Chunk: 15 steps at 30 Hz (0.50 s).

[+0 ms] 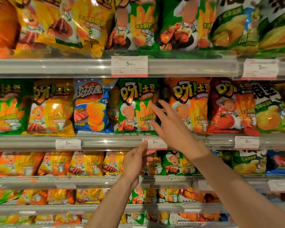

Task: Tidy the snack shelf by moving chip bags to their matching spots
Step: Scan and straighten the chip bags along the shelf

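A green chip bag [135, 106] stands upright on the middle shelf, between a blue ridged-chip bag [90, 106] on its left and an orange bag [189, 104] on its right. My right hand [169, 124] is spread open, its fingertips at the green bag's right edge, in the gap toward the orange bag. My left hand [136, 160] is lower, fingers loosely curled, one finger touching the price tag [155, 143] on the shelf rail. Neither hand holds a bag.
A yellow bag [53, 107] and another green bag [5, 106] fill the middle shelf's left. A red tomato bag [229, 107] stands to the right. Shelves above and below are packed with more bags. Clear plastic rails [105, 143] front each shelf.
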Available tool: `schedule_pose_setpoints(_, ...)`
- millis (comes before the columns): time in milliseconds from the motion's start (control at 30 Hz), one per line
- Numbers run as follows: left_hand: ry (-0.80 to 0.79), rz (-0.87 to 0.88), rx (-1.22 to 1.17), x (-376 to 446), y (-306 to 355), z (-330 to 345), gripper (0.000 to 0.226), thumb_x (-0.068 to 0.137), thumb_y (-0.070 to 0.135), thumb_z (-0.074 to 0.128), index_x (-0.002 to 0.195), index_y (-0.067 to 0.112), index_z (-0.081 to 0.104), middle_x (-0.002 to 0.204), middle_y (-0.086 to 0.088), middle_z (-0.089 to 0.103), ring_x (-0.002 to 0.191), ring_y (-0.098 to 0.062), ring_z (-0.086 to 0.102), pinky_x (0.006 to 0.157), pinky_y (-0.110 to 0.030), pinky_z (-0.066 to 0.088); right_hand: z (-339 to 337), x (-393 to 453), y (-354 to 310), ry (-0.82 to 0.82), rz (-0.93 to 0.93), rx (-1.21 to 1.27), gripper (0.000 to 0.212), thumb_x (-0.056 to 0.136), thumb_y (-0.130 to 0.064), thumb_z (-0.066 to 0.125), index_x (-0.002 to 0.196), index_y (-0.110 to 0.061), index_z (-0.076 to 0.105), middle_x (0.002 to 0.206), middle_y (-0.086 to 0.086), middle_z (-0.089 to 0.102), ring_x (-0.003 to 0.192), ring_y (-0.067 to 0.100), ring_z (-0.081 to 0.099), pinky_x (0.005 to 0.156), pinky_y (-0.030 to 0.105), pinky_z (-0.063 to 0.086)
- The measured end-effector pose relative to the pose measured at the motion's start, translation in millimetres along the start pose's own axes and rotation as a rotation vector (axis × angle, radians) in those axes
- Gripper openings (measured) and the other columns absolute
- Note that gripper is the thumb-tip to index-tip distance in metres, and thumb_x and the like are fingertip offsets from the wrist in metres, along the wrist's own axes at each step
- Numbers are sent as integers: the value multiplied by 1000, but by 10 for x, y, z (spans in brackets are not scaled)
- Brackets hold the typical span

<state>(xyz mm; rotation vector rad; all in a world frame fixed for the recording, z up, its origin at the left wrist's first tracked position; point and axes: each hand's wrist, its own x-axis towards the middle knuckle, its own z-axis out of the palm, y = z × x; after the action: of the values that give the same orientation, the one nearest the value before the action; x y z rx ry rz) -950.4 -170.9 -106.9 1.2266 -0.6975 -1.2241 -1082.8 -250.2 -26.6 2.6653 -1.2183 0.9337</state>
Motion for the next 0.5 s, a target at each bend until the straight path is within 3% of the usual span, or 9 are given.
schedule_pose_setpoints(67,-7,0,5,7,0,-8,39,98,45,62,106,10,78,81,5,80,61,-5,65,51,-17,47,10,150,11,-125,27,-23,68,107,-42,44,164,-29,9,166,10,20,141,30,40,107,43,41)
schedule_pose_setpoints(133,-15,-6,4,23,-1,-18,41,98,46,62,107,10,78,88,2,82,62,-6,65,52,-18,48,27,198,34,-174,-11,-19,70,108,-41,42,164,-27,2,164,8,25,134,32,47,99,43,44)
schedule_pose_setpoints(300,-22,-5,9,60,-24,-22,44,97,48,63,108,7,77,97,-3,82,65,-9,64,55,-19,48,93,186,60,-114,-35,31,72,106,-37,50,164,-25,10,163,5,26,129,32,51,99,44,47)
schedule_pose_setpoints(500,-26,3,4,73,-31,-25,41,97,45,62,106,7,77,94,-4,82,60,-6,64,54,-19,48,110,239,59,-170,12,142,73,105,-35,51,163,-35,7,158,2,25,91,25,59,86,44,50)
